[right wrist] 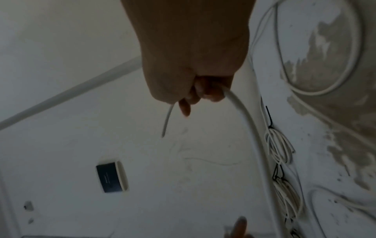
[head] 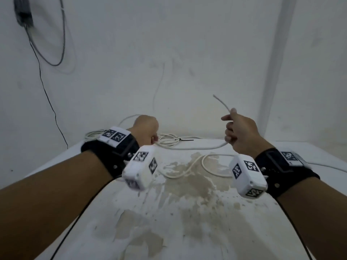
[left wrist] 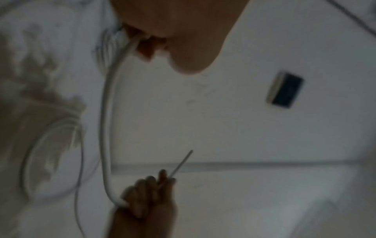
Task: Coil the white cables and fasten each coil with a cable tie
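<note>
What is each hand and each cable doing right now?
left hand: grips the white cable above the table's far edge.
right hand: raised, fingers curled round the white cable, its free end poking up.
tied coil: on the table, fastened with a black cable tie.
loose cable: uncoiled on the stained table.

We see our right hand (head: 237, 131) gripping a thin white cable (head: 197, 147) whose free end points up. Our left hand (head: 147, 131) holds the same cable above a stained white tabletop (head: 187, 212), near a tied coil with a black cable tie (head: 185, 140).
</note>
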